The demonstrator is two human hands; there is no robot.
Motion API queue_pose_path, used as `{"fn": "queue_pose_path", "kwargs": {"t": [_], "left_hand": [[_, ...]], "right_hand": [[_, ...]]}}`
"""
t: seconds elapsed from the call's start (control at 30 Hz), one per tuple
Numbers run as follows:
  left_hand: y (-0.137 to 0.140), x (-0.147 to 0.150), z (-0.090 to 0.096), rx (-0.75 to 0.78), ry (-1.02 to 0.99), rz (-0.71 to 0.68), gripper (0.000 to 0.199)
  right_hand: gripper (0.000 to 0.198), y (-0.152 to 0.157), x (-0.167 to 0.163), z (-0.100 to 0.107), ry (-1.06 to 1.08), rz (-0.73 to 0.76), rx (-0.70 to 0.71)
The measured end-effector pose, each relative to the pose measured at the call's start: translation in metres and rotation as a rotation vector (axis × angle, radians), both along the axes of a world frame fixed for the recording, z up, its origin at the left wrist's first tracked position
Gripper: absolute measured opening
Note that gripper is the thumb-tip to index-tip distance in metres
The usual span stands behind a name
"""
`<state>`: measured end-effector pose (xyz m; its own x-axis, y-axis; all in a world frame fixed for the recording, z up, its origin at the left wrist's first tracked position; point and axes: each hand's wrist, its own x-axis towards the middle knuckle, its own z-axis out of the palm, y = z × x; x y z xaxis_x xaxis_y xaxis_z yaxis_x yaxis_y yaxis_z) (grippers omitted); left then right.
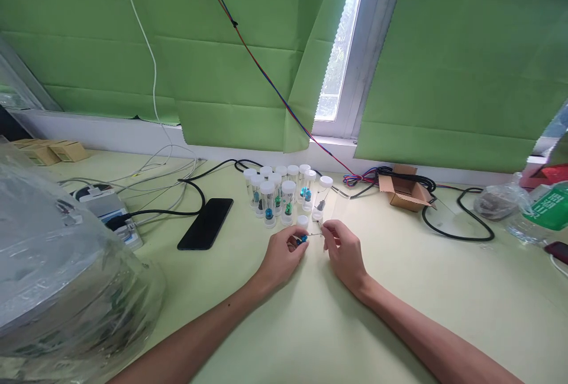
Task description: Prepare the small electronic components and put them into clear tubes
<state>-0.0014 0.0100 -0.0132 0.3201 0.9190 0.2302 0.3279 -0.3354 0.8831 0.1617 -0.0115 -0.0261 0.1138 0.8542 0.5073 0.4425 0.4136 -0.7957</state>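
Near the middle of the table, my left hand [284, 254] pinches a small blue piece [302, 239] with a thin, needle-like shaft [315, 234] pointing right. My right hand [344, 251] has its thumb and fingers closed at the far end of that shaft; what exactly they grip is too small to make out. Just behind my left fingers is a white cap [302, 220], partly hidden. Beyond both hands several clear tubes with white caps [288, 202] stand upright in a cluster, with blue, green or dark pieces inside. One tube [322, 197] at the right holds a grey piece.
A black phone [205, 224] lies left of the tubes. Further left are a power strip [119, 218], tangled cables and a large plastic-wrapped object [66, 277]. An opened cardboard box [406, 190], black cable [461, 236] and a green-labelled bottle [544, 212] are on the right.
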Motion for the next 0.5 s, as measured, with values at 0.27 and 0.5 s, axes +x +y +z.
{"fn": "queue_pose_path", "kwargs": {"t": [0.27, 0.5], "left_hand": [[-0.0008, -0.0001, -0.0016, 0.015, -0.021, 0.006, 0.017], [-0.0007, 0.0004, -0.0008, 0.027, -0.012, 0.008, 0.017]], "right_hand": [[0.017, -0.0004, 0.0018, -0.0013, -0.020, -0.011, 0.003], [0.018, 0.0023, 0.0023, -0.0021, -0.061, -0.018, 0.009]]}}
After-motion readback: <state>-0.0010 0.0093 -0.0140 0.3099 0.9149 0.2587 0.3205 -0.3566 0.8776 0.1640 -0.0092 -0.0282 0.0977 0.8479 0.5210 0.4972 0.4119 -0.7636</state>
